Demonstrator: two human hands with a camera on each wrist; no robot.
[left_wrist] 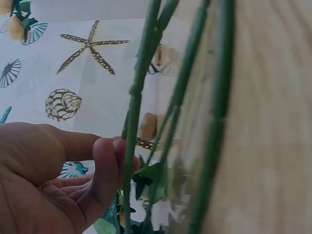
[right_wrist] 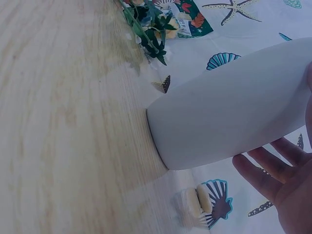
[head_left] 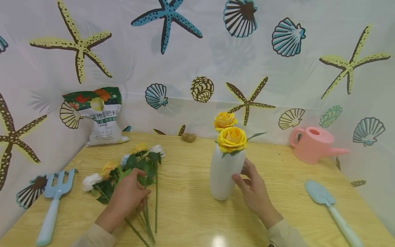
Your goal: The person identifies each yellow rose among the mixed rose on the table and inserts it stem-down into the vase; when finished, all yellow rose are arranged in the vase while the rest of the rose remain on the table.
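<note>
A tall white vase (head_left: 223, 171) stands on the wooden table with two yellow roses (head_left: 232, 139) in its mouth. My right hand (head_left: 254, 192) holds the vase from the right, thumb at the front and fingers behind. In the right wrist view, the fingertips (right_wrist: 242, 162) touch the vase's side. Left of it lie several artificial roses, white (head_left: 92, 181), yellow (head_left: 109, 168) and pale blue, with long green stems (head_left: 156, 206). Over these, my left hand (head_left: 131, 195) pinches a green stem (left_wrist: 129, 168) between thumb and finger, as the left wrist view shows.
A light blue hand fork (head_left: 55, 202) lies at the left and a light blue trowel (head_left: 331, 209) at the right. A pink watering can (head_left: 313, 145) stands back right, a fertilizer bag (head_left: 105, 120) back left. A brown stone (head_left: 188, 137) sits by the patterned curtain (head_left: 197, 61).
</note>
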